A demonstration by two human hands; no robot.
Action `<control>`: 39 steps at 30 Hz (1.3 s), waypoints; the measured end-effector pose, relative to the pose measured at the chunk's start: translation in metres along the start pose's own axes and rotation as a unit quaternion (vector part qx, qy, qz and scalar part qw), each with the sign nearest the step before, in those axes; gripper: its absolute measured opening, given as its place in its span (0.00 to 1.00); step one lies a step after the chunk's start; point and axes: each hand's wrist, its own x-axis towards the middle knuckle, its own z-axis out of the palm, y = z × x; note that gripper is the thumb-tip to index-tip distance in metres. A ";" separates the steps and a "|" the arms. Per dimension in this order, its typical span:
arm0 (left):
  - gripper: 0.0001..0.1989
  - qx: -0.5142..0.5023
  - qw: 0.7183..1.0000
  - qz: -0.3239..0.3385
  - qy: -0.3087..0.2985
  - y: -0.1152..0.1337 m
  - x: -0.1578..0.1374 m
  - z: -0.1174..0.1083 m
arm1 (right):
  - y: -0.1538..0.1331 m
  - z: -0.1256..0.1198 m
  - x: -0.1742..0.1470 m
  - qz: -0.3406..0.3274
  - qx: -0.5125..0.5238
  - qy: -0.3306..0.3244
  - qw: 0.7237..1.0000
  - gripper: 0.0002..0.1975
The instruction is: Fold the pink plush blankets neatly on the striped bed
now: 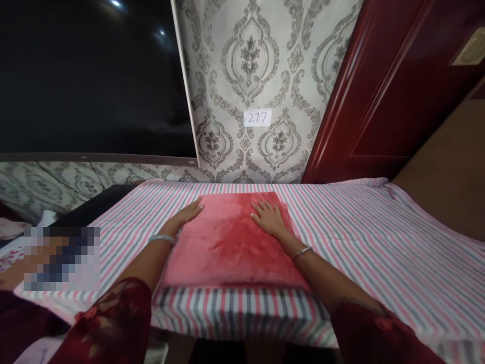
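Note:
A folded pink and red plush cloth (pixel 212 247), perhaps a blanket or towel, lies flat near the front edge of the table. Its nap shows pink on the left and darker red on the right. My left hand (pixel 189 211) rests along its upper left edge, fingers stretched out and pointing away from me. On its upper right part my right hand (pixel 268 216) lies flat with the fingers spread. Neither hand grips the cloth. Each wrist wears a bracelet.
A striped sheet (pixel 352 237) covers the table and hangs over its front edge. Behind stand a patterned wall with a paper marked 277 (pixel 257 117), a large dark screen (pixel 91 81) and a red door (pixel 379 91). Another person's arm (pixel 15 270) shows at left, beside a blurred patch.

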 end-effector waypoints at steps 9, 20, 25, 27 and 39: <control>0.40 -0.210 0.974 0.014 0.087 -0.003 -0.145 -0.003 | 0.040 -0.019 -0.096 -0.189 0.153 -0.027 0.970 0.32; 0.31 0.044 0.978 0.168 0.117 -0.015 -0.217 0.039 | 0.070 -0.009 -0.198 -0.179 0.044 0.107 0.977 0.38; 0.29 0.051 0.973 0.171 0.149 -0.022 -0.207 0.047 | 0.065 -0.007 -0.192 -0.132 0.013 0.136 0.982 0.37; 0.26 0.023 0.969 0.174 0.171 -0.020 -0.206 0.047 | 0.066 -0.011 -0.190 -0.134 0.017 0.155 0.979 0.33; 0.25 0.050 0.958 0.159 0.233 -0.029 -0.215 0.066 | 0.070 0.013 -0.204 -0.165 0.032 0.202 0.965 0.37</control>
